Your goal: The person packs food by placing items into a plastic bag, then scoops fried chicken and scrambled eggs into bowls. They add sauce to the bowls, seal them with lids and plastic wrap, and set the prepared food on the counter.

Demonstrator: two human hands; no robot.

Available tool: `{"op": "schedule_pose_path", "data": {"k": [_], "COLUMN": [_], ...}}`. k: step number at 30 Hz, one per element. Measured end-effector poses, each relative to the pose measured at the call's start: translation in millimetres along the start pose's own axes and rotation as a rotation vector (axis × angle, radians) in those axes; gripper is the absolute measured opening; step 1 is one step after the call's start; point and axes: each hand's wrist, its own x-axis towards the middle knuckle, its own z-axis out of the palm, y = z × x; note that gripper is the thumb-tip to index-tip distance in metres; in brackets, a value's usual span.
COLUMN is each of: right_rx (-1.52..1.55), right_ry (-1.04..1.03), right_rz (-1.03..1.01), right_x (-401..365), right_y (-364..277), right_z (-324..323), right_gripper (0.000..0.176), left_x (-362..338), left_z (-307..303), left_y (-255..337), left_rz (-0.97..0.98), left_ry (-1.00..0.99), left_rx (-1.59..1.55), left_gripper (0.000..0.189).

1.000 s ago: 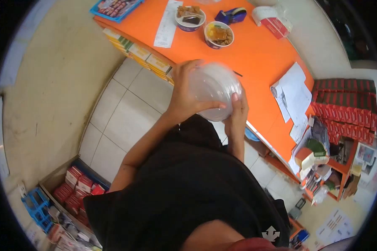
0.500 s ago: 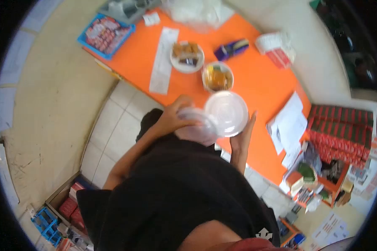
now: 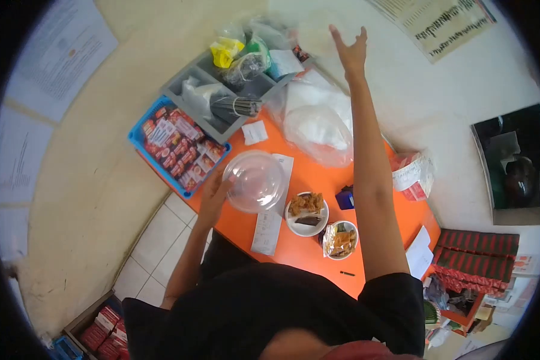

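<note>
My left hand [image 3: 213, 195] grips a clear round plastic container [image 3: 257, 182] by its left rim, above the orange table's left side. My right hand [image 3: 351, 53] is raised at the far end near the wall, thumb and fingers apart. Left of its thumb a faint pale round shape [image 3: 317, 35] shows against the wall; I cannot make out what it is. Between my arms stand a white bowl [image 3: 306, 227] with fried food and a dark packet, and a second bowl [image 3: 345, 253] with food and a clear packet. A long paper slip [image 3: 266, 233] lies partly under the clear container.
A blue basket [image 3: 139, 139] of red packets and a grey divided tray [image 3: 209, 124] with bags and a bundle of sticks stand at far left. Plastic bags [image 3: 318, 129] lie at the back. A purple-blue object [image 3: 344, 198] sits by my right forearm. Red boxes [image 3: 474, 255] are stacked at right.
My right hand has left the clear round piece it held near my body and reached far forward. My left hand has moved left with a clear container. The view has shifted toward the back wall.
</note>
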Motion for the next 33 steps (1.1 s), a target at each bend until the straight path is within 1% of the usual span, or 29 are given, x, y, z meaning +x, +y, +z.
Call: {"op": "schedule_pose_path", "data": {"k": [1,3,4,5,6,7,8,10,11,13,14,16,17,18,20,21,23,24,25,26,27,28,29,30,31,32,33], "right_rx": [-0.017,0.343,0.353,0.367,0.159,-0.048,0.001,0.359,0.366,0.529,0.526,0.424,0.314,0.313,0.213,0.211,-0.178,-0.177,0.043,0.264,0.301,0.303,0.3,0.296,0.334,0.334,0.321], "right_ry": [-0.009,-0.227,-0.387,-0.542,-0.618,-0.619,-0.768,-0.708,-0.69,-0.314,-0.284,-0.175,-0.159,-0.141,-0.094,-0.086,0.023,0.031,-0.014,-0.059,-0.155,-0.147,-0.177,-0.206,-0.213,-0.204,-0.248], "right_rz": [0.009,0.137,0.102,0.072,-0.191,-0.299,-0.084,0.435,0.496,0.71,0.745,0.679,0.686,0.7,0.577,0.585,0.34,0.34,0.413,0.479,0.47,0.469,0.531,0.593,0.613,0.613,0.604], "right_x": [7,4,-21,-55,-91,-130,-153,-200,-216,-238,-250,-272,-283,-290,-303,-307,-310,-315,-322,-327,-325,-325,-327,-328,-328,-330,-333], "right_y": [6,-41,-60,-78,-81,-96,-107,-76,-78,-82,-84,-87,-88,-88,-92,-98,-113,-118,-124,-130,-139,-144,-148,-151,-152,-150,-147], "right_z": [9,-8,-23,-42,-55,-68,-78,-84,-89,-97,-102,-111,-115,-117,-123,-128,-137,-145,-154,-162,-167,-169,-170,-172,-174,-176,-178], "right_gripper": [0.069,0.055,0.05,0.046,0.05,0.057,0.066,0.07,0.07,0.063,0.063,0.059,0.058,0.058,0.055,0.055,0.041,0.041,0.033,0.025,0.017,0.017,0.017,0.017,0.018,0.018,0.018], "left_x": [10,31,41,49,56,62,66,68,64,63,59,49,43,38,26,21,6,-1,-8,-14,-21,-28,-32,-36,-39,-42,-42], "left_z": [0,4,8,12,17,23,28,34,35,40,40,38,39,40,42,42,46,49,52,56,60,62,63,62,62,59,56], "left_y": [8,22,28,34,39,43,48,54,58,64,64,63,62,62,59,58,54,51,49,49,49,49,47,43,39,37,35], "left_rz": [-0.023,-0.03,-0.017,-0.045,-0.013,0.018,-0.025,0.015,-0.042,-0.189,-0.229,-0.176,-0.199,-0.214,-0.234,-0.246,-0.254,-0.15,-0.042,-0.035,0.047,0.127,0.128,0.174,0.22,0.221,0.258], "left_ry": [0.014,-0.013,-0.037,-0.047,-0.069,-0.089,-0.094,-0.268,-0.276,-0.386,-0.399,-0.456,-0.471,-0.457,-0.449,-0.462,-0.481,-0.47,-0.459,-0.466,-0.455,-0.445,-0.453,-0.444,-0.434,-0.443,-0.477], "left_rx": [0.024,0.025,0.031,0.032,0.019,0.005,0.01,-0.192,-0.17,-0.346,-0.33,-0.101,-0.09,-0.108,-0.12,-0.122,-0.119,-0.084,-0.049,-0.046,0.011,0.069,0.072,0.116,0.16,0.161,0.232], "left_gripper": [0.037,0.038,0.04,0.04,0.042,0.044,0.044,0.045,0.045,0.041,0.041,0.033,0.033,0.031,0.028,0.025,0.022,0.02,0.019,0.019,0.019,0.018,0.018,0.018,0.019,0.019,0.017]}}
